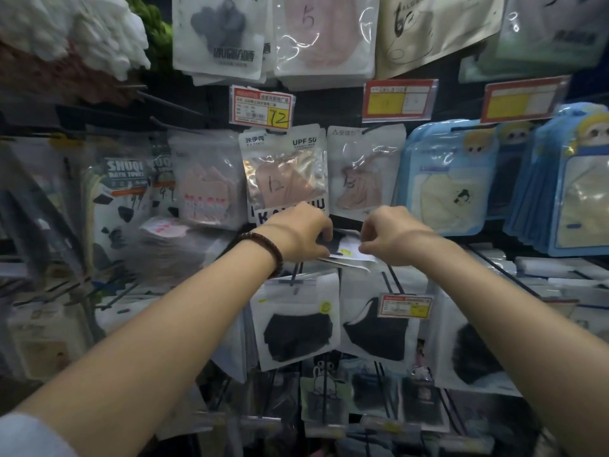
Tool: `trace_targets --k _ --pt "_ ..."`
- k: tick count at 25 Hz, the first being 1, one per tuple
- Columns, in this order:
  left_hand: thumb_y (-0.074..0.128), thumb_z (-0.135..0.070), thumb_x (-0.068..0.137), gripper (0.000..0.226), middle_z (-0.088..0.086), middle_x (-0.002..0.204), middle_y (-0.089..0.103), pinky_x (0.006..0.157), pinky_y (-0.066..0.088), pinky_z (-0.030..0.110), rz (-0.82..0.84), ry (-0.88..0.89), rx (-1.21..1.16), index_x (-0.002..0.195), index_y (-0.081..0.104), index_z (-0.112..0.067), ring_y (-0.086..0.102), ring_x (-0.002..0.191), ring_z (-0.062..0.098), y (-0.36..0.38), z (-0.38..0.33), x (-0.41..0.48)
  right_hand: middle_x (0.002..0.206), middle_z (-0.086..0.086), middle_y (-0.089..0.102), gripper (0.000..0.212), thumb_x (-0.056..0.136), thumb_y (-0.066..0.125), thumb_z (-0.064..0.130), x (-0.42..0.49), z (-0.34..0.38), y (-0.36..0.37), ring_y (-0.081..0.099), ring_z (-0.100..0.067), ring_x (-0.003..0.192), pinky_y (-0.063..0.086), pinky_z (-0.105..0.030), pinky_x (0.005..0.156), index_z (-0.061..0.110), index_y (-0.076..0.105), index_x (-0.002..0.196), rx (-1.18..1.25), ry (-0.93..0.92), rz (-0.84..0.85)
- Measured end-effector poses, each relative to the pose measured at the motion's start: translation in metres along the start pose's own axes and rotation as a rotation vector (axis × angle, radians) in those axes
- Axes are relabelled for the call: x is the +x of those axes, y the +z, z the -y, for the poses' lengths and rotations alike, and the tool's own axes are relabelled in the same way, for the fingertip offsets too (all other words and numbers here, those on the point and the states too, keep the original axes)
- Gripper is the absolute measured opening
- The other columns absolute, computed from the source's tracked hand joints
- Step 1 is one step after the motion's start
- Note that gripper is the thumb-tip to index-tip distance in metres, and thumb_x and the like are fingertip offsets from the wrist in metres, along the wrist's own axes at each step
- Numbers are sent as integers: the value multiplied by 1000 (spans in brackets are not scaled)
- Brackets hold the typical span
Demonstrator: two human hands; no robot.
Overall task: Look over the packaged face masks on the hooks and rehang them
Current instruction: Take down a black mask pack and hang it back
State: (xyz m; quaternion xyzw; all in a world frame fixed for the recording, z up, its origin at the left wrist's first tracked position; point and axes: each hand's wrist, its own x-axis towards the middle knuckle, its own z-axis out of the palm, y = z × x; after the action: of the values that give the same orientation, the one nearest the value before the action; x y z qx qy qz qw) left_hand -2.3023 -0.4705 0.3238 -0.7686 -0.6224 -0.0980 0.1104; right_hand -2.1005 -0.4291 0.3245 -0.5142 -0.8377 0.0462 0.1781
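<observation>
A white packet with a black face mask (pixel 346 250) lies almost flat between my hands, in front of the display wall. My left hand (pixel 301 230), a bead bracelet on its wrist, grips the packet's left edge. My right hand (pixel 390 237) pinches its right edge. Just below hang more black-mask packets (pixel 295 319) on a black hook (pixel 295 273). Behind my hands hangs a pink-mask packet marked UPF 50 (pixel 285 173); its lower part is hidden by my left hand.
Packets crowd the wall: pink masks (pixel 365 169), blue cartoon packets (pixel 448 179) at right, towel packs (pixel 122 199) at left. Red-and-yellow price tags (pixel 262 107) stick out on hook ends. Bare black hooks (pixel 174 105) jut out at upper left.
</observation>
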Motion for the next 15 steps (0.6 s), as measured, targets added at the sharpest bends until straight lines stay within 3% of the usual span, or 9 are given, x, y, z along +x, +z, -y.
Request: trace_targets --k 7,13,15 --pt "83 -54 85 39 -13 105 74 85 62 36 68 147 57 115 76 -32 68 94 10 20 7 28 124 -6 72 36 93 82 32 1 -14 15 70 -24 109 61 -36 94 19 75 126 -14 2 -2" --pt "74 -55 91 26 -19 83 68 71 59 31 92 188 129 105 80 -34 61 75 2 18 9 31 113 -6 72 31 95 79 33 -1 -22 18 78 -17 64 69 -39 73 17 72 121 90 68 7" --pt "61 -57 92 34 -11 75 70 65 60 36 95 193 187 96 79 -29 63 69 11 15 10 31 110 -5 74 25 95 76 34 -2 -24 19 78 -17 63 69 -40 74 17 74 114 121 78 -11"
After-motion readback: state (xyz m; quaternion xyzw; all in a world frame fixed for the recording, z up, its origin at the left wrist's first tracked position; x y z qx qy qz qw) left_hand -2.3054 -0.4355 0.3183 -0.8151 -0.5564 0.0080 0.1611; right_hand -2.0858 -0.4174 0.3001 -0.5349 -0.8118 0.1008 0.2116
